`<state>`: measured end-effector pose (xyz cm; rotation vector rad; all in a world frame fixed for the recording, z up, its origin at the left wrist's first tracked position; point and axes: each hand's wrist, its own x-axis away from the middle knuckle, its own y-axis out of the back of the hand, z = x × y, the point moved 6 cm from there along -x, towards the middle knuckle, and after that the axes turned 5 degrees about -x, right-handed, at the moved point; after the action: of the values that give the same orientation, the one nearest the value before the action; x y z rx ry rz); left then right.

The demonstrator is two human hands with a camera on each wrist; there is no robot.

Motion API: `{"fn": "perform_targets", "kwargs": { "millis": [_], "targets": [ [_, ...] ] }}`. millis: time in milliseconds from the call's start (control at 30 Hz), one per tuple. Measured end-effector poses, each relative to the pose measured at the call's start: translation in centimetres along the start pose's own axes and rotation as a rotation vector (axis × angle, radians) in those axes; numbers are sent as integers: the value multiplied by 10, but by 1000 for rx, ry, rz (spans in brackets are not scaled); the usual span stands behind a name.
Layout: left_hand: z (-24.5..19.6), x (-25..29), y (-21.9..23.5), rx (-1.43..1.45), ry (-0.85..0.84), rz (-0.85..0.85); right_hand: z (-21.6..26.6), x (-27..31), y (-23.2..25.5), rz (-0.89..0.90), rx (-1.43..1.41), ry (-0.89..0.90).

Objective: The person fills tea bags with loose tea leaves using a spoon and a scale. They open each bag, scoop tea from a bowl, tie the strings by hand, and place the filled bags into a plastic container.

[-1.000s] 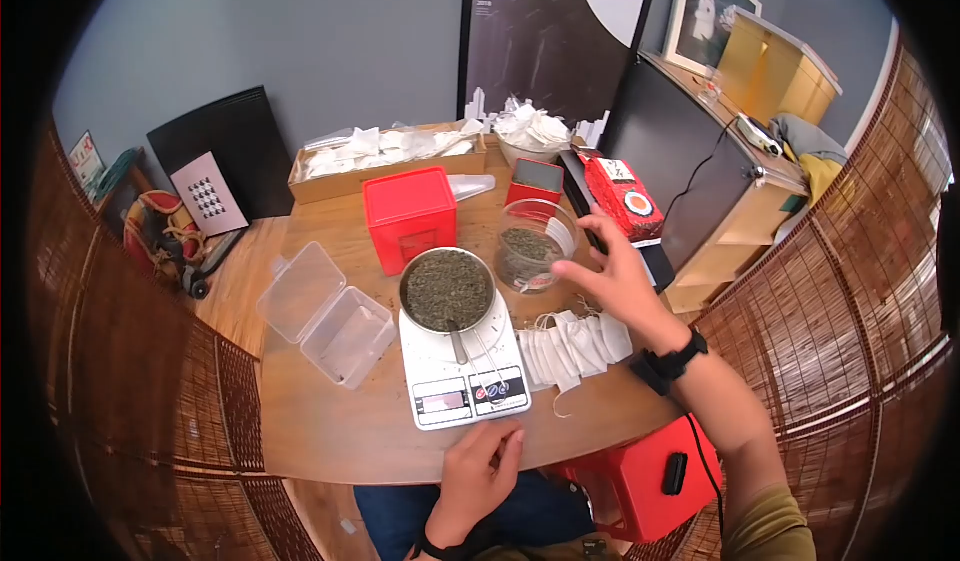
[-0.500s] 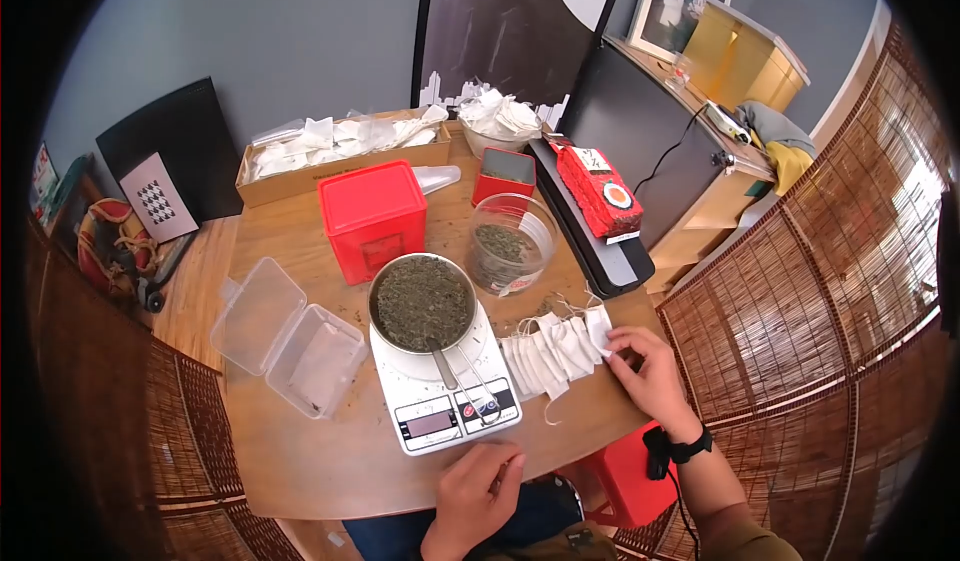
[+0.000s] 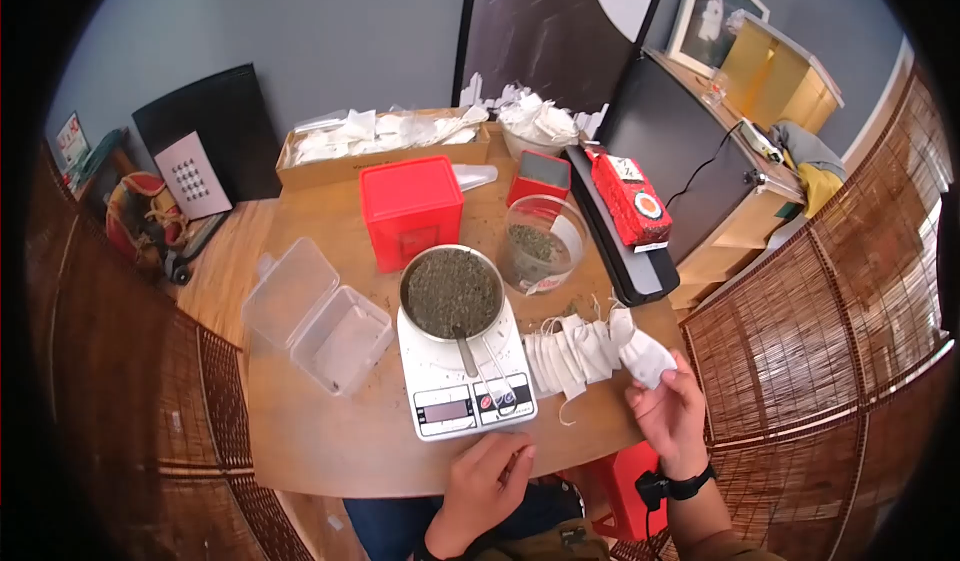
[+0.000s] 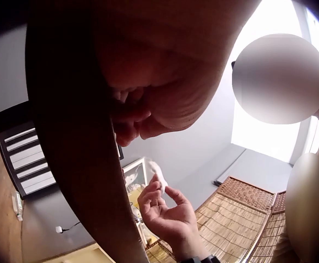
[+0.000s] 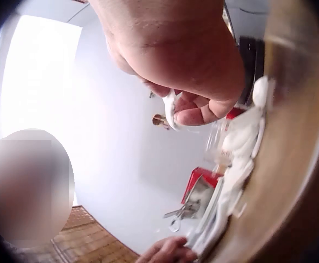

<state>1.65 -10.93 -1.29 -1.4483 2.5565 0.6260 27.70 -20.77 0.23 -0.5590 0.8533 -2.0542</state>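
My right hand [image 3: 672,416] pinches a white tea bag [image 3: 645,356] between thumb and fingers, just beyond the right end of a row of tea bags [image 3: 570,354]. In the right wrist view the held tea bag [image 5: 171,109] shows between the fingertips, above the table. My left hand [image 3: 490,481] rests at the table's front edge, fingers loosely curled with nothing in them. Just in front of it stands a white kitchen scale [image 3: 465,386], bearing a metal pan [image 3: 453,291] of dried tea leaves with a spoon handle over its rim.
A clear plastic tub [image 3: 542,246] of leaves stands behind the row. To the left are a lidded red box [image 3: 412,206] and an open clear case [image 3: 340,341]. Farther back lie a carton of white bags [image 3: 385,146], a full bowl [image 3: 535,126] and a red packet [image 3: 630,199].
My right hand came down from beside the clear tub to the row's right end, took hold of the last tea bag and drew it up toward me. The left hand stays at the edge.
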Motion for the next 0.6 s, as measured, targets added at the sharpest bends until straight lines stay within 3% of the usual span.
{"fn": "perform_targets", "kwargs": {
  "millis": [167, 233, 400, 600],
  "targets": [
    [0, 4, 3, -6, 50, -32, -67, 29, -30, 72, -342, -436],
    [8, 9, 6, 157, 98, -37, -89, 41, -44, 91, -401, -581],
    [14, 26, 19, 644, 194, -134, -127, 65, -59, 173, -568, -744],
    [9, 36, 42, 772, 232, -189, -149, 74, -83, 178, -572, -857]
  ]
}}
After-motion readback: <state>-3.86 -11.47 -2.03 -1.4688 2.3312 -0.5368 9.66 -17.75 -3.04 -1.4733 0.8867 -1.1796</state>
